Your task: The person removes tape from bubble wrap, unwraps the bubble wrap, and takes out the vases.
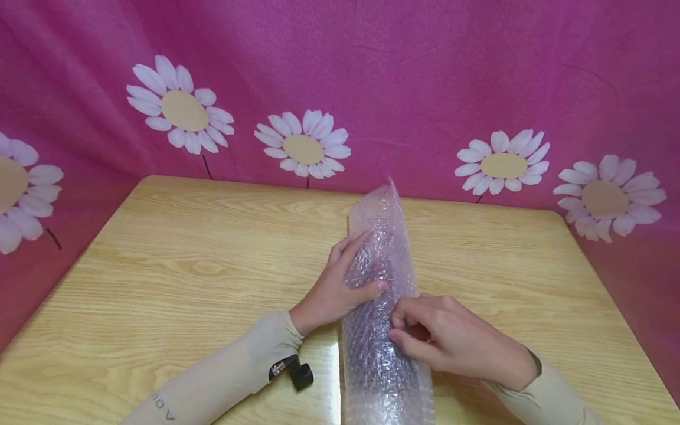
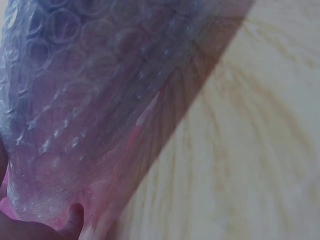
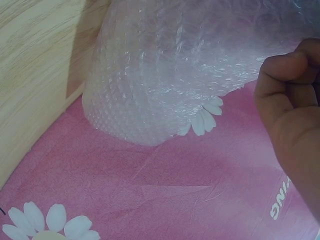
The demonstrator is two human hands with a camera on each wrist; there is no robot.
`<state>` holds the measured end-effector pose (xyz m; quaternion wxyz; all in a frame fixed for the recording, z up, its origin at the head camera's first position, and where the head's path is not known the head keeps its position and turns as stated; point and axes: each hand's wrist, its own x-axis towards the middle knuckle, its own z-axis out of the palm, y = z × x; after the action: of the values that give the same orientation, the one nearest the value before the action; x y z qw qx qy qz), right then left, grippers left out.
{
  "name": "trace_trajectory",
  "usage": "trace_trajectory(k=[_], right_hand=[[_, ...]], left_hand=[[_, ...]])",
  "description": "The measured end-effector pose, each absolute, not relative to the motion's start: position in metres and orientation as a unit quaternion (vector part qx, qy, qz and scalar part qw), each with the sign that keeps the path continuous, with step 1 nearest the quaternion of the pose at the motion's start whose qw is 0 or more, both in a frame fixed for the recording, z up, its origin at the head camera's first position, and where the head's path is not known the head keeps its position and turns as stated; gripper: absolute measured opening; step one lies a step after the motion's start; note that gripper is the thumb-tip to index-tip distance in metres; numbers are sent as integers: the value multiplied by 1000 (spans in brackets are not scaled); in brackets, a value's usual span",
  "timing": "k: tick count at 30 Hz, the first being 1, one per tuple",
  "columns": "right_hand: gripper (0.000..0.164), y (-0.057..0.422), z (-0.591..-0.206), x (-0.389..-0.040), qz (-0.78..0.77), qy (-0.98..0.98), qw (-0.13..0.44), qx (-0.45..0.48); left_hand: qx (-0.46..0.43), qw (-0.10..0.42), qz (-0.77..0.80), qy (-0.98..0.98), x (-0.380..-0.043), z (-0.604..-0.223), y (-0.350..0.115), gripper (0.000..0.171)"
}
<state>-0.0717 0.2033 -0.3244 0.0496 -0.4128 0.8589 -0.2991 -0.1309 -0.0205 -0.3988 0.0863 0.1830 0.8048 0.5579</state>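
1. Pink cloth [image 1: 404,65] with white daisies hangs behind and around a light wooden table [image 1: 175,277], so that's the whole backdrop.
2. Left hand [image 1: 340,283] comes in from the lower left in a beige sleeve [image 1: 223,372]. It lies on the left side of the bubble wrap roll [image 1: 379,307], fingers stretched up along the roll and the thumb pressed across the front of it. So it's cupping and steadying the roll, fingers curved around it rather than clenched.
3. A small black gadget [image 1: 297,372] is strapped at that left wrist, just above the tabletop.
4. The roll itself lies in the middle of the table, running from the near edge away toward the cloth, with the far end sticking up loose.
5. Right hand [image 1: 446,336] reaches in from the lower right, knuckles up, fingers curled in and pinching the wrap just below the left thumb. The two hands are nearly touching.
6. Left wrist view only gives a blurry close-up of the bubbles [image 2: 75,100] against the wood [image 2: 250,150], with a fingertip [image 2: 75,220] at the bottom edge. You don't see the grip there.
7. Right wrist view looks along the roll [image 3: 165,75] at its rounded end, daisy cloth [image 3: 150,190] behind it, and the curled fingers [image 3: 285,80] on the right edge.
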Motion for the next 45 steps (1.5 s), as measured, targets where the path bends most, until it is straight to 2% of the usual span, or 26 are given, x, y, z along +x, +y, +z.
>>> trace_trajectory(k=[11, 34, 45], right_hand=[[13, 206, -322, -71, -298, 867, 71, -392], [14, 210, -317, -70, -294, 863, 58, -406], [11, 211, -317, -73, -296, 871, 108, -377]], left_hand=[[185, 89, 557, 805, -131, -396, -20, 93], [182, 87, 556, 806, -130, -395, -18, 93], [180, 83, 553, 810, -130, -400, -20, 94]])
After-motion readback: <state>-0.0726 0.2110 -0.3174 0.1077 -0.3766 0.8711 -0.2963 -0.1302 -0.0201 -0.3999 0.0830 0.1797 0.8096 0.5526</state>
